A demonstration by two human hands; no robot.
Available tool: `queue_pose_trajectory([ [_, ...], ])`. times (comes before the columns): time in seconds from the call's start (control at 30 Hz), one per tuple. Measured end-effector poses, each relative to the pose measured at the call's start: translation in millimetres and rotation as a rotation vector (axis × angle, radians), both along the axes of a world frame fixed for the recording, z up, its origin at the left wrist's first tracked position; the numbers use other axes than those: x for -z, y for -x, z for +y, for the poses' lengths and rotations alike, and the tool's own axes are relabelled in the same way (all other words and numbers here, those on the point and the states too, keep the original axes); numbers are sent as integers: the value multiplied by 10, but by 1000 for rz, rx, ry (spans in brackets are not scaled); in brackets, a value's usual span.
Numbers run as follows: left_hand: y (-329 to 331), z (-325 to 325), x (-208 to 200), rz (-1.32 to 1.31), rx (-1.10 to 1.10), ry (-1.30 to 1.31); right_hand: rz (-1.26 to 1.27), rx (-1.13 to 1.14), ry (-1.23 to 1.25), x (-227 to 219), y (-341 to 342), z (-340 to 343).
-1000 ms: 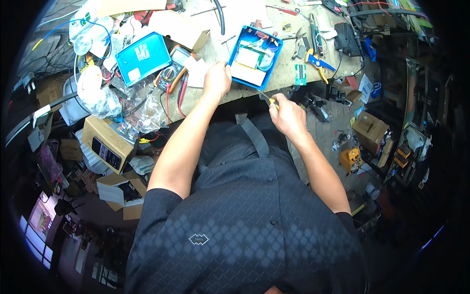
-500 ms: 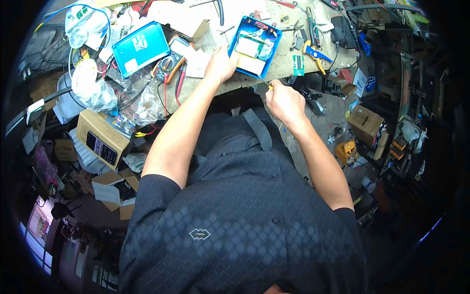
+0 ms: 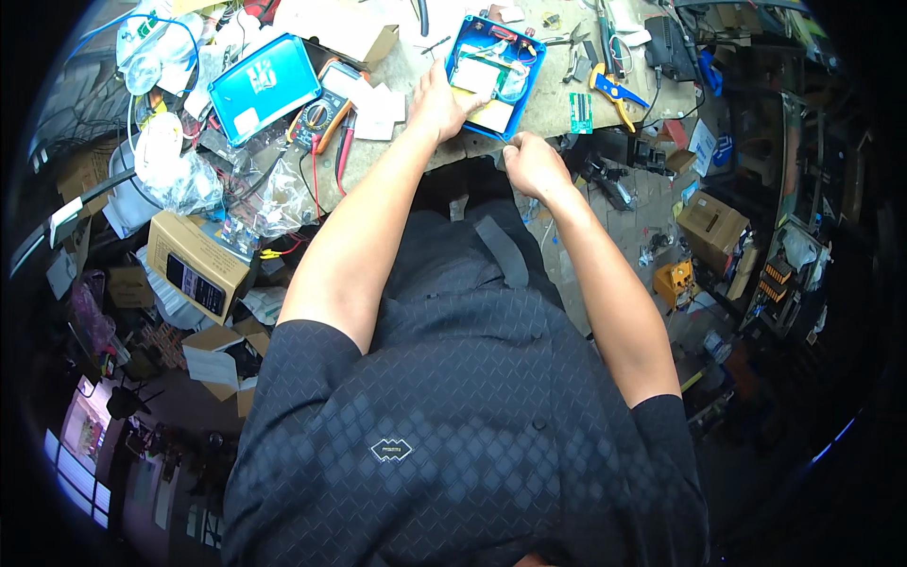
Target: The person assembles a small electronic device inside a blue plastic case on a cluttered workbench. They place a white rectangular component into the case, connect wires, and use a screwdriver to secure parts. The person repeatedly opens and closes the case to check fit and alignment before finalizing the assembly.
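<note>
A blue plastic project box (image 3: 515,109) sits uncovered at the bench's near edge. Inside are a green circuit board, a white rectangular part (image 3: 472,76), a yellow block (image 3: 491,115) and red and black wiring. My left hand (image 3: 436,104) grips the box's left wall, thumb reaching over its inside. Closed at the near right corner is my right hand (image 3: 537,166); the thin yellow-handled tool seen in it a moment earlier is now mostly hidden by the fingers. The matching blue lid (image 3: 265,87) lies to the left.
On the bench (image 3: 557,118), a multimeter (image 3: 319,115) with red and black leads lies left of my left hand. A small green circuit board (image 3: 580,113) and blue-and-yellow wire strippers (image 3: 619,93) lie to the right. Plastic bags (image 3: 184,175) crowd the left edge.
My right hand has moved up and left to the box's near edge, and the tool's yellow part has gone from sight. My left hand has shifted forward, its thumb further over the box.
</note>
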State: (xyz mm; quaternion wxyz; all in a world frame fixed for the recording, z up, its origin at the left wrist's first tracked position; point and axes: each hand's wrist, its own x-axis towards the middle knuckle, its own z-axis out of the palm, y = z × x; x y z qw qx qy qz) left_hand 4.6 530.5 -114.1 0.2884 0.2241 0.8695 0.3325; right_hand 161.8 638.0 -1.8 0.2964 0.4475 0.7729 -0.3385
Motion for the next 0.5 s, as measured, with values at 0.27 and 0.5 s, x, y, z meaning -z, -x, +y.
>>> queue_pose_trajectory([
  [0.27, 22, -4, -7, -40, 25, 83, 162, 30, -215, -57, -216, -300],
  [0.5, 12, -3, 14, 11, 14, 66, 263, 54, -284, 25, -322, -413],
])
